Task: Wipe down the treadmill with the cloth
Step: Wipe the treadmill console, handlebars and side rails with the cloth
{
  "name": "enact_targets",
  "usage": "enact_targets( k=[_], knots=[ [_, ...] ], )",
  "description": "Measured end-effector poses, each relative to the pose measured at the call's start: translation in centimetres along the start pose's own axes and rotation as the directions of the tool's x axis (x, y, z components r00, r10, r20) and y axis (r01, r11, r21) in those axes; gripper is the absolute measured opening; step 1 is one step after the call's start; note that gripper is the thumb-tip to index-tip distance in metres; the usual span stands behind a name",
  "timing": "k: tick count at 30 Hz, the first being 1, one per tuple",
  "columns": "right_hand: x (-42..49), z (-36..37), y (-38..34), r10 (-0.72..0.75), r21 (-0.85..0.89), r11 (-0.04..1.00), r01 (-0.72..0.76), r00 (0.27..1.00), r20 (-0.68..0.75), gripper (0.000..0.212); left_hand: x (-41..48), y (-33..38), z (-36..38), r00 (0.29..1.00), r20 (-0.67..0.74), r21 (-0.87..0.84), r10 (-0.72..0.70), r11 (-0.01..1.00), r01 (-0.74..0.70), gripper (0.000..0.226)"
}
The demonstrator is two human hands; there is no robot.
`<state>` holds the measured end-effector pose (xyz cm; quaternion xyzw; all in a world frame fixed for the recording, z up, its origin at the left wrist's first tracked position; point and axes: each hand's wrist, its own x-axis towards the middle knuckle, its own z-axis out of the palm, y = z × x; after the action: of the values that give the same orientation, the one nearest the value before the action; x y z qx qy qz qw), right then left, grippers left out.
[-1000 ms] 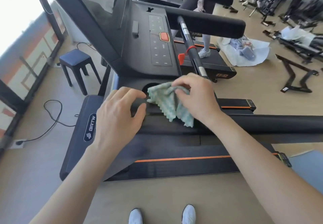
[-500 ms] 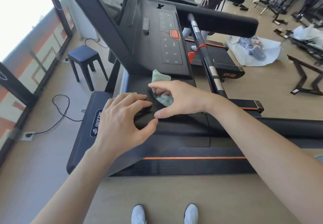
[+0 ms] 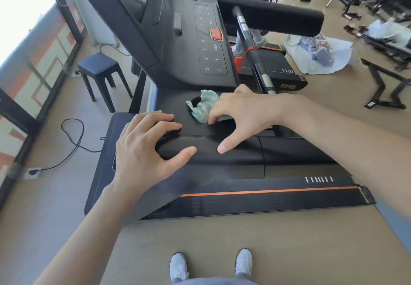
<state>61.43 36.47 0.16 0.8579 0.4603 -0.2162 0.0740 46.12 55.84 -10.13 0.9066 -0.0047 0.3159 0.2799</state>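
Cloth (image 3: 203,107): green, bunched, stuffed into the round recess (image 3: 193,103) below the console; I read no clear long axis on it.
Right hand (image 3: 242,116): fingers curled down over the cloth, pressing it in; thumb spread onto the front bar (image 3: 242,151).
Left hand (image 3: 144,149): wrapped over the same bar, near the right thumb, apart from it.
Treadmill (image 3: 255,202): long axis runs across my view; deck extends right, hood left.
Console (image 3: 200,47): tilted; red button (image 3: 216,34) on its face.
Stool (image 3: 97,64): on the floor, left.
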Motion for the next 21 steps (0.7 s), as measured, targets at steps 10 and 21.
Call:
enact_targets(
  k=[10, 21],
  knots=[
    [-0.6, 1.7, -1.4, -0.013, 0.516, 0.855, 0.049, 0.997, -0.073, 0.093, 0.0, -0.3, 0.3, 0.999, -0.034, -0.015, 0.018, 1.000, -0.019, 0.047],
    [0.7, 2.0, -0.6, 0.028, 0.276, 0.959, 0.058, 0.954, -0.298, 0.054, -0.1, -0.4, 0.3, 1.000, -0.024, -0.017, 0.005, 1.000, -0.006, 0.048]
  ],
)
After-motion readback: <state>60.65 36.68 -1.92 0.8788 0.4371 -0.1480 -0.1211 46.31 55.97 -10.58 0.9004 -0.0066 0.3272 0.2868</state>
